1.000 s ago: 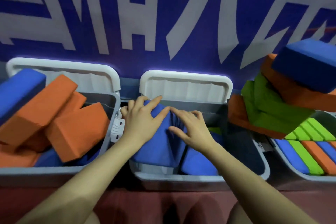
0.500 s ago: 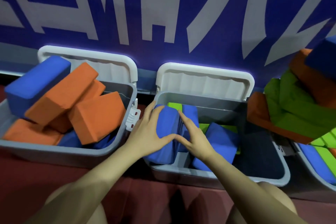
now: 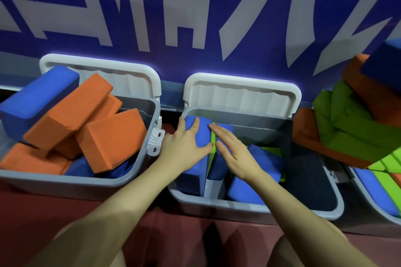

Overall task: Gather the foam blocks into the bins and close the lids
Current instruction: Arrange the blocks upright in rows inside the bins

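Down at the fingers first: left hand lies flat, fingers straight and slightly spread, pressing the top of an upright blue rectangular foam block at the left end of the middle grey plastic bin. Right hand lies just beside it, fingers straight and close together, resting on a second, darker blue foam block. A thin bright green foam block shows between the two blue ones. Third blue block lies tilted under the right wrist. Middle bin's white hinged lid stands open against the blue-and-white lettered wall.

Left grey bin, lid also open, heaped with orange foam blocks and one blue block rising above the rim. To the right, a stack of green, orange and blue blocks overhangs a third bin. Bins sit on a dark red floor.
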`<state>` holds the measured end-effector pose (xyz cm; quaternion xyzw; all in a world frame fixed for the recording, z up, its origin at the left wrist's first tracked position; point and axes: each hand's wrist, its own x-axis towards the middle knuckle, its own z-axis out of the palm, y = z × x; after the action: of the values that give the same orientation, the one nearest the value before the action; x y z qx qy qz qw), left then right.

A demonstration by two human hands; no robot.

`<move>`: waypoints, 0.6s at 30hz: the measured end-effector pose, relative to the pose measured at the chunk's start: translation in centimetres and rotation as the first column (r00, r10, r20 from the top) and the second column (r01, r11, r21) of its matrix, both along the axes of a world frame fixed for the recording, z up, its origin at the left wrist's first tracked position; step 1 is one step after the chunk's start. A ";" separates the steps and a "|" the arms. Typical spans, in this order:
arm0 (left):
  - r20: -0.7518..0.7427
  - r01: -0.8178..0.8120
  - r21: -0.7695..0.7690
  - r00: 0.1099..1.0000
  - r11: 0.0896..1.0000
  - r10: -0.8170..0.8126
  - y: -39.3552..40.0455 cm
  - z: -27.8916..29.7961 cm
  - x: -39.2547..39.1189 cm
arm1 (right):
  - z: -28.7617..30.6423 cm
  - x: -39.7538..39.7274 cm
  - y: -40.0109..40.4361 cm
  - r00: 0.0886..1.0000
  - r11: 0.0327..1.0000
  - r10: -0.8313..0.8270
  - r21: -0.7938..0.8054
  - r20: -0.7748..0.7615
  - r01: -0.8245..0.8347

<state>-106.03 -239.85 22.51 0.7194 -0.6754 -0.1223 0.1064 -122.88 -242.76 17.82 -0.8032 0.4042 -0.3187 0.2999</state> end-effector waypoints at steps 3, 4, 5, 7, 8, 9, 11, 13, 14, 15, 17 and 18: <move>0.029 0.004 0.051 1.000 0.999 -0.005 -1.0 -1.4 -0.7 | -1.0 -0.6 -0.6 0.999 0.996 -0.014 0.090 -0.051 0.019; 0.024 -0.002 0.060 1.000 0.998 0.000 -1.3 -2.0 -0.9 | -1.6 -0.8 -0.9 0.996 0.996 -0.025 0.086 -0.086 0.033; 0.016 -0.009 0.064 1.000 0.998 0.008 -1.4 -2.8 -1.0 | -2.2 -1.0 -1.2 0.992 0.996 -0.035 0.081 -0.124 0.045; 0.000 -0.027 0.072 1.000 0.997 0.027 -1.8 -4.5 -1.1 | -3.5 -1.2 -1.7 0.984 0.994 -0.040 0.097 -0.173 0.058; -0.003 -0.036 0.085 0.999 0.996 0.037 -2.0 -5.3 -1.2 | -4.3 -1.3 -2.0 0.982 0.992 -0.035 0.110 -0.185 0.056; 0.004 -0.041 0.102 0.999 0.994 0.040 -2.2 -6.1 -1.4 | -5.1 -1.4 -2.2 0.980 0.992 -0.027 0.117 -0.196 0.050; 0.044 -0.038 0.138 0.998 0.990 0.033 -2.6 -7.7 -1.7 | -6.8 -1.8 -2.8 0.974 0.991 -0.005 0.129 -0.228 0.035; 0.102 -0.029 0.155 0.995 0.987 0.013 -2.7 -9.3 -2.2 | -8.4 -2.4 -3.5 0.964 0.989 0.023 0.150 -0.265 0.018; 0.131 -0.024 0.148 0.991 0.989 0.005 -2.8 -10.1 -2.5 | -9.0 -2.7 -3.8 0.961 0.989 0.031 0.147 -0.276 0.010; 0.148 -0.021 0.131 0.989 0.991 0.001 -2.9 -10.8 -2.7 | -9.6 -3.0 -4.2 0.960 0.991 0.032 0.130 -0.278 0.005; 0.147 -0.032 0.127 0.989 0.991 0.013 -3.3 -11.9 -3.1 | -10.1 -3.2 -5.4 0.962 0.994 -0.004 0.100 -0.273 0.033; 0.139 -0.042 0.139 0.990 0.989 0.023 -3.6 -12.3 -3.3 | -10.1 -3.2 -6.2 0.959 0.993 -0.035 0.095 -0.282 0.065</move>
<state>-109.32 -243.49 10.21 0.7428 -0.6589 -0.1183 0.0104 -126.07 -249.00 7.69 -0.8130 0.4787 -0.1882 0.2729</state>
